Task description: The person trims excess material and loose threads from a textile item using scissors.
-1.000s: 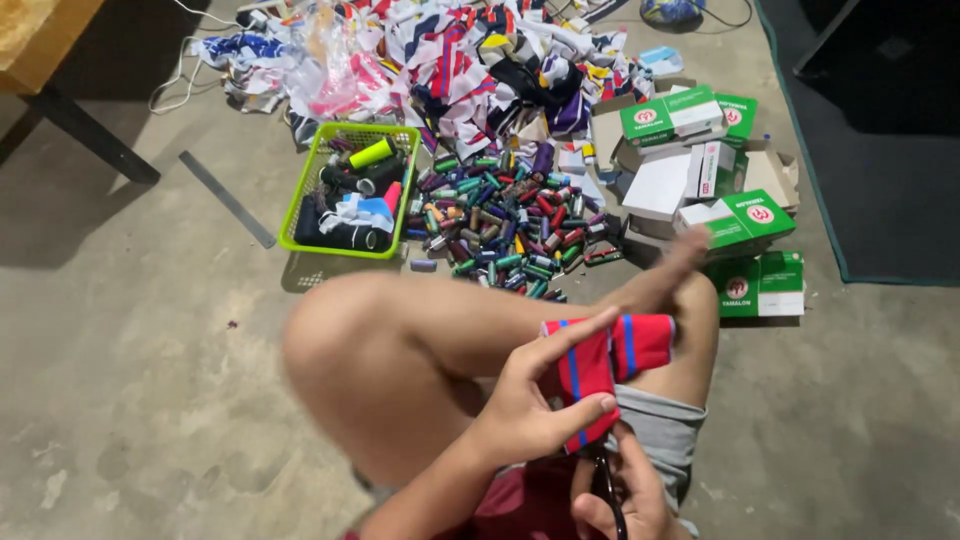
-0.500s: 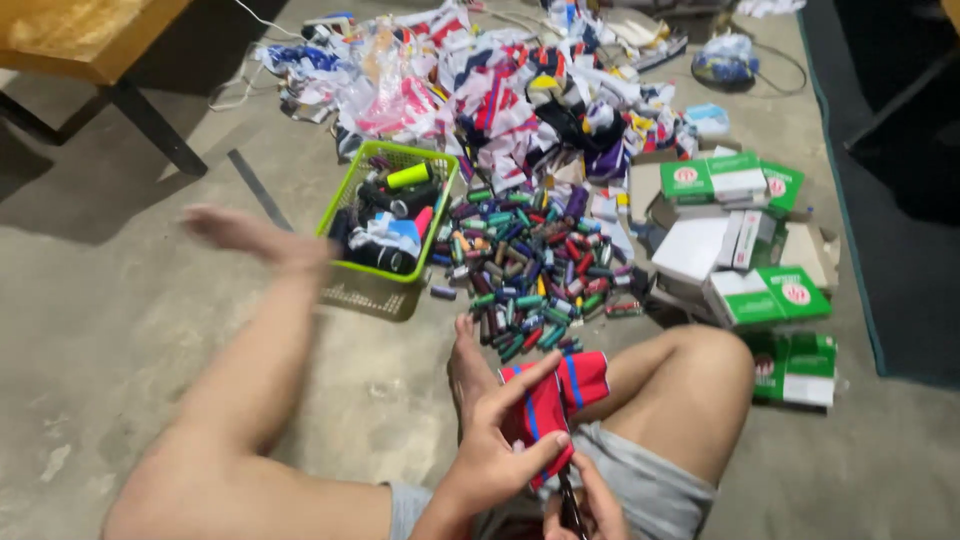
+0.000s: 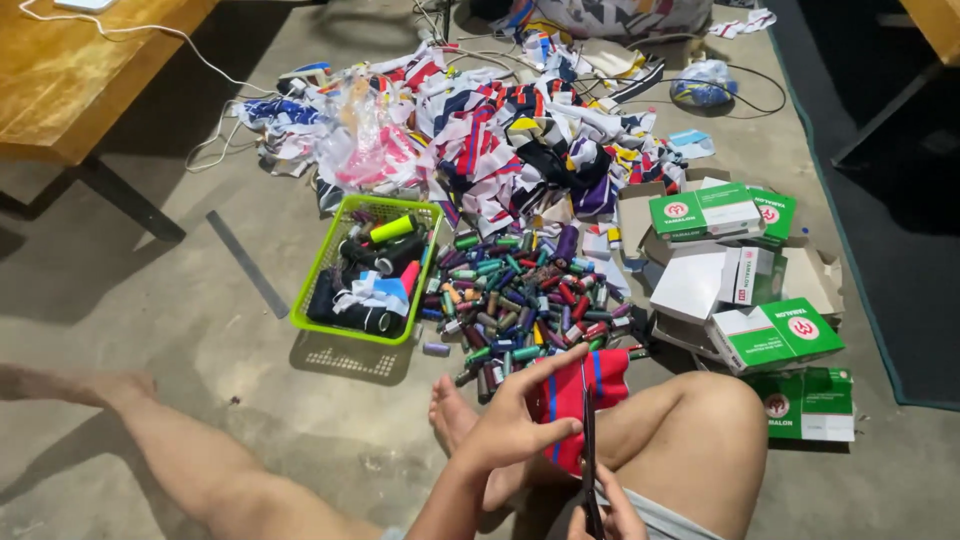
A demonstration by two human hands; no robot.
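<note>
Seated on the concrete floor (image 3: 130,300), legs out.

- Far left: wooden desk (image 3: 80,70) at the floor's top-left corner, white cable across it.
- Green plastic basket (image 3: 366,268), mid-floor, holding dark rolls and a yellow-green spool.
- Behind it: heap of mixed fabric scraps (image 3: 480,130).
- Just right of the basket: pile of thread spools (image 3: 520,300), many colours.
- My left hand (image 3: 515,425): fingers spread, gripping the red cloth strip with blue stripes (image 3: 575,400) over my knee.
- My right hand (image 3: 612,510): bottom edge, closed on dark scissors (image 3: 589,450), blades upright against the cloth.
- Right: green-and-white cardboard boxes (image 3: 770,300), stacked, some open.
</note>
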